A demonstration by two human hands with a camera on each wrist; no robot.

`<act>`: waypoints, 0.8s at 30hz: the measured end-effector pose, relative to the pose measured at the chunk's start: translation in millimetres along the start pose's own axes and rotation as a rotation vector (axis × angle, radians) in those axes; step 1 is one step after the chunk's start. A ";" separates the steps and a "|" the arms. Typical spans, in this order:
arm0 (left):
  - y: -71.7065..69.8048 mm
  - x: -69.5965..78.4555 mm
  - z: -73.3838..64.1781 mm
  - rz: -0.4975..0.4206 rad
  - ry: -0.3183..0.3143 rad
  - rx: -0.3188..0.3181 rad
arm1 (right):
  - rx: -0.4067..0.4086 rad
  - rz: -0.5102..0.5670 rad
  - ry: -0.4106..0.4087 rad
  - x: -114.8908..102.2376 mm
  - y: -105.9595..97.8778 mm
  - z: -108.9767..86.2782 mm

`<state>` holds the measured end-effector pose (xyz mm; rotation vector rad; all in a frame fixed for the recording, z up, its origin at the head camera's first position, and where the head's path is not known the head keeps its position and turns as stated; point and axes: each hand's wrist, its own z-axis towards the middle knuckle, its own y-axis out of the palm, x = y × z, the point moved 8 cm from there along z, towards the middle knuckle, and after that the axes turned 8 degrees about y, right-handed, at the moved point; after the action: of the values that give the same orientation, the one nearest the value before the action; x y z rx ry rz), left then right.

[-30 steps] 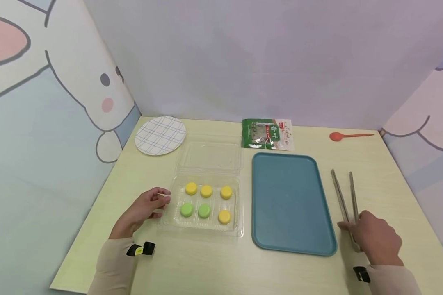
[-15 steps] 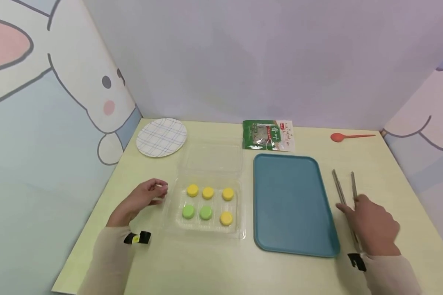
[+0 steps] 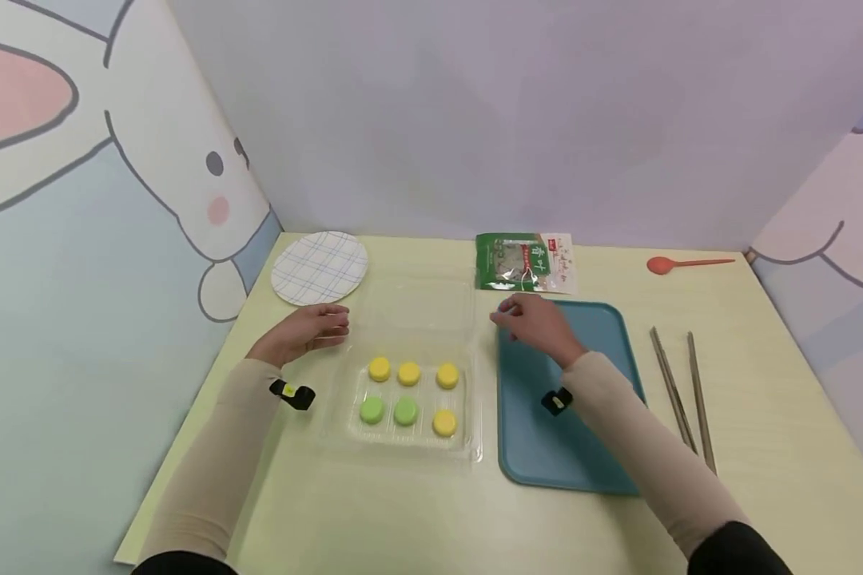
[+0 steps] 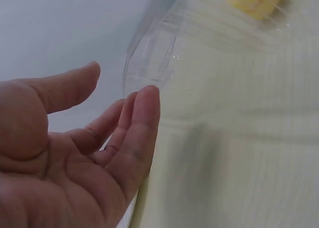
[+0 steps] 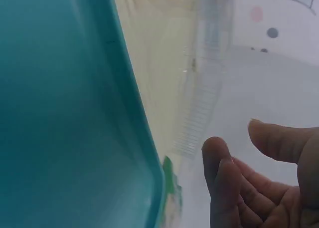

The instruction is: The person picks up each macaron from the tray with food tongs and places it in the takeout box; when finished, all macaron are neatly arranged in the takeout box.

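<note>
A hinged clear plastic box [image 3: 476,439] stands in the middle of the table with its lid [image 3: 417,307] laid back. Inside sit several yellow macarons [image 3: 408,374] and two green macarons [image 3: 406,411]. My left hand [image 3: 305,331] is at the left side of the lid, fingers extended and thumb apart; the left wrist view has its fingertips [image 4: 148,96] right by the clear plastic edge. My right hand [image 3: 539,326] hovers over the far left corner of the blue tray [image 3: 546,439], thumb and fingers parted with nothing between them, pointing at the lid's right side.
Metal tongs [image 3: 701,399] lie right of the tray, partly behind the right sleeve. A checked plate [image 3: 320,267] is at the back left, a green and white packet [image 3: 525,262] at the back middle and a red spoon [image 3: 660,265] at the back right. Walls enclose the table.
My right hand has left the tongs and moved left and away from me, over the tray toward the lid. My left hand has moved forward from beside the box base to beside the lid.
</note>
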<state>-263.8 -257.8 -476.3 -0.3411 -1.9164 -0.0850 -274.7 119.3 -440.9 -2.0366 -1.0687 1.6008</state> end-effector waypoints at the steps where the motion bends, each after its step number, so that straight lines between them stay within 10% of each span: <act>1: 1.9 -2.3 2.8 -0.022 -0.007 -0.005 | -0.015 0.018 0.023 -2.2 4.6 8.6; 10: -2.5 -2.5 16.0 -0.139 0.000 0.051 | -0.056 0.023 0.091 -27.9 31.3 51.8; 24: -1.5 9.7 17.5 -0.183 0.112 0.109 | -0.060 0.530 0.026 -25.0 14.4 50.9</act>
<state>-283.2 -253.4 -473.6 -0.0855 -1.8292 -0.1176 -319.2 82.4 -449.2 -2.5201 -0.5955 1.7818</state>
